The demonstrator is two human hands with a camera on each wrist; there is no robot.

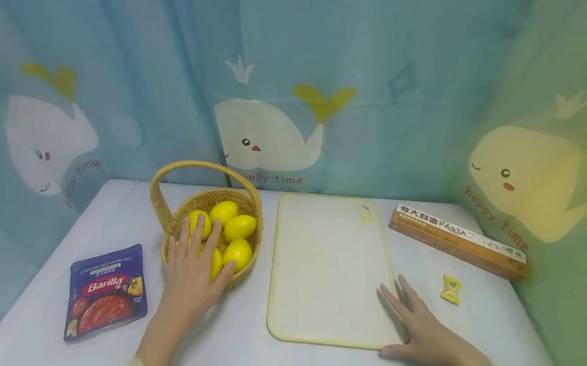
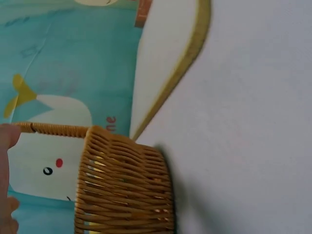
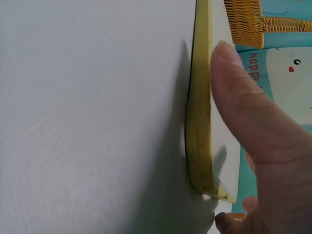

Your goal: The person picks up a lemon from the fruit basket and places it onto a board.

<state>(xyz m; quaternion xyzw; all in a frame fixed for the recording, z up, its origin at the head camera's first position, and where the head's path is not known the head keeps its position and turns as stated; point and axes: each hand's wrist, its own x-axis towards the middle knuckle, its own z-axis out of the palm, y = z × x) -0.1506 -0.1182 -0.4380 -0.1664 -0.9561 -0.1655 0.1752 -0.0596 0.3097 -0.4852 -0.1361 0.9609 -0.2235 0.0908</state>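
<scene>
A wicker basket (image 1: 242,278) with a tall arched handle holds several yellow lemons (image 1: 240,227). Over its near left side reaches my left hand (image 1: 191,284), fingers spread across the lemons and hiding part of them. In the left wrist view, the basket's woven side (image 2: 124,190) shows beside the edge of that hand. A white cutting board (image 1: 324,262) with a yellow rim lies flat to the right of the basket. My right hand (image 1: 425,329) is at the board's near right corner with its fingers extended. Its thumb (image 3: 239,92) overlaps the board's edge in the right wrist view.
On the left lies a blue Barilla sauce pouch (image 1: 105,295). A long pasta box (image 1: 458,243) sits at the right edge of the table, with a small yellow wrapped packet (image 1: 451,290) nearer me. A whale-print curtain (image 1: 362,35) closes off the back and sides.
</scene>
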